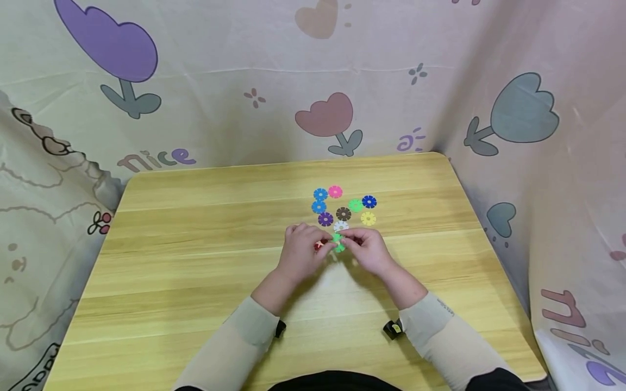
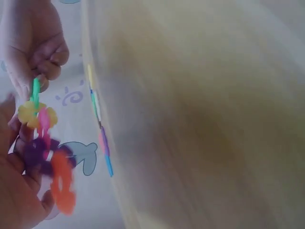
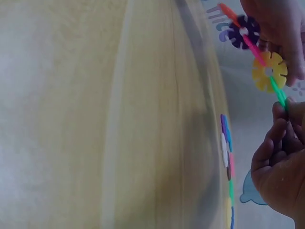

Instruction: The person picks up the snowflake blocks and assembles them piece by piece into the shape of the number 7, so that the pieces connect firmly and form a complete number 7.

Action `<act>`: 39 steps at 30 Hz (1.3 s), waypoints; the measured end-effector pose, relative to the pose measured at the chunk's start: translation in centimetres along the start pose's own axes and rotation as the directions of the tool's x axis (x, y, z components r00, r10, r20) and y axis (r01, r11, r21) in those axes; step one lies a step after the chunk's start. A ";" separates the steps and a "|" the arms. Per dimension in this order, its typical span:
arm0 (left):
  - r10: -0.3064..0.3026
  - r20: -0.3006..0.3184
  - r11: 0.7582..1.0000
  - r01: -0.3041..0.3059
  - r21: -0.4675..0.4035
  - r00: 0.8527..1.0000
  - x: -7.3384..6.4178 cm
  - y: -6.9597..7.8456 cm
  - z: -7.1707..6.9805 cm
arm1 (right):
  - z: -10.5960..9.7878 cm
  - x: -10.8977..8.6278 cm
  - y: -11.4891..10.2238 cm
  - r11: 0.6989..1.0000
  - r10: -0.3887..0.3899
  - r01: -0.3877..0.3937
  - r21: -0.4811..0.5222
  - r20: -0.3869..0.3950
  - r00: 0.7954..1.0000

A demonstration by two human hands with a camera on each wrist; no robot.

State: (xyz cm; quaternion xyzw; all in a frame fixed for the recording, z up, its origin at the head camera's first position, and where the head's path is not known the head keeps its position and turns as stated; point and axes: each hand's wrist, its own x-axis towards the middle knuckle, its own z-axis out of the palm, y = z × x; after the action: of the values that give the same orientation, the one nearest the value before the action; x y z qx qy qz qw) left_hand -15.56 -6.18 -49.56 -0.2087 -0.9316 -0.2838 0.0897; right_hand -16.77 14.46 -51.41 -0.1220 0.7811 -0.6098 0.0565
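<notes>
Pale wood-grain worktop (image 1: 195,260), rounded far corners | creased tulip-printed cloth (image 1: 220,125) behind and along both sides | flat, notched loose discs (image 1: 339,214) lie just right of frame centre | below them I see a chain of interlocked discs (image 3: 256,51): left hand (image 1: 302,250) gripping it, right hand (image 1: 369,251) pinching its green end
</notes>
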 end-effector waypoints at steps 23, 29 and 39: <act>-0.256 0.184 0.828 0.314 -0.465 0.949 0.0 0.6 -0.7 | 0.2 0.1 -0.7 0.992 -0.129 0.130 -0.002 0.071 0.989; -0.279 0.207 0.787 0.347 -0.510 0.938 -0.1 0.5 -0.8 | -0.3 0.4 -0.6 0.992 -0.124 0.125 -0.033 0.017 0.992; -0.394 0.188 0.698 0.425 -0.576 0.900 -0.3 0.0 -0.6 | -4.6 3.2 0.7 0.947 0.038 -0.106 -0.304 -0.221 0.975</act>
State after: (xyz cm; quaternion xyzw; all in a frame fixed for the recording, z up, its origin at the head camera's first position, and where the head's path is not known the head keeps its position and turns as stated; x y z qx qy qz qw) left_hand -15.23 -6.60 -49.13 -0.0208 -0.8163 -0.5730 -0.0701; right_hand -21.05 18.13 -50.77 -0.0351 0.8736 -0.4847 -0.0252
